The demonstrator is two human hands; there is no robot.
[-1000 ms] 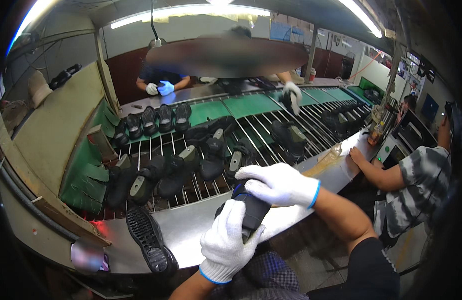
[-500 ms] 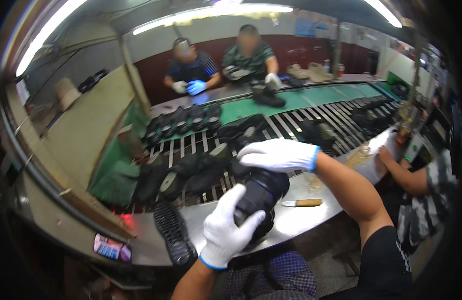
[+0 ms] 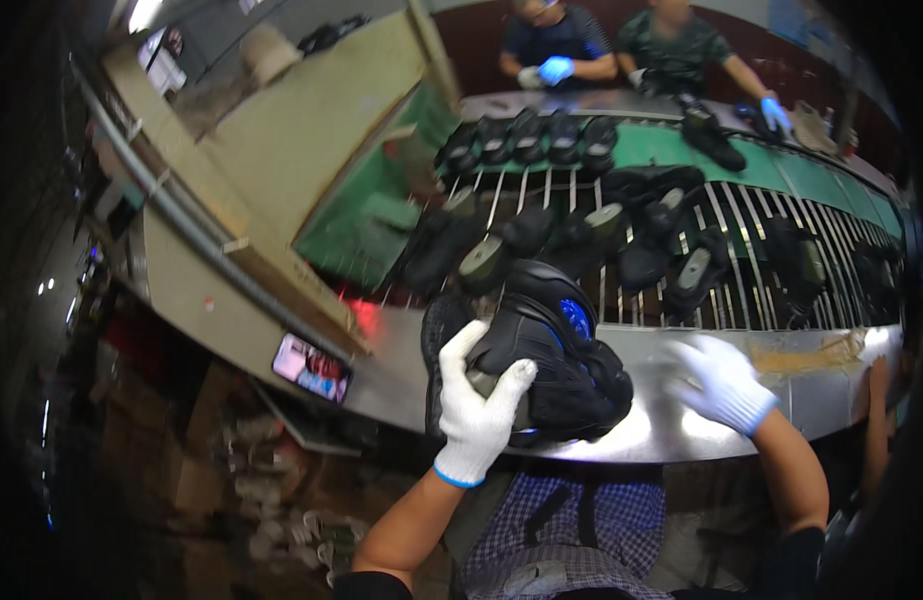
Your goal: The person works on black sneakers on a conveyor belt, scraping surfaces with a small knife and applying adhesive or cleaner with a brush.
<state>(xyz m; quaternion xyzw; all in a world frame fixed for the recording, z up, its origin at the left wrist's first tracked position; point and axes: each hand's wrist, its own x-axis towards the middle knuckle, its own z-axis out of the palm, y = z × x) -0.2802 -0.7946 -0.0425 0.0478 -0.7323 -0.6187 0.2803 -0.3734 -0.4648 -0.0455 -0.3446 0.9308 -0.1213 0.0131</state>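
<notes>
My left hand (image 3: 477,410), in a white knitted glove, grips a black shoe upper (image 3: 572,380) above the front edge of the metal table. Its thumb and fingers clasp the shoe's left end, where a bit of an olive-grey insert shows. A shiny blue patch shows at the shoe's upper side. My right hand (image 3: 720,382), gloved too, is apart from the shoe, over the tabletop to its right. Motion smears its fingers, and anything under or in them is hidden. A black shoe sole (image 3: 442,330) lies just left of the shoe, partly covered by my left hand.
Beyond the metal table (image 3: 672,445) a slatted conveyor (image 3: 542,190) carries several black shoes on lasts. A phone (image 3: 312,368) lies at the left. Brown tape (image 3: 807,355) marks the right. Two people work across the line; another person's arm (image 3: 875,420) reaches in at far right.
My right hand has let go of the shoe and moved right and down over the table. The shoe has turned in my left hand. The view has swung left; the knife is no longer visible.
</notes>
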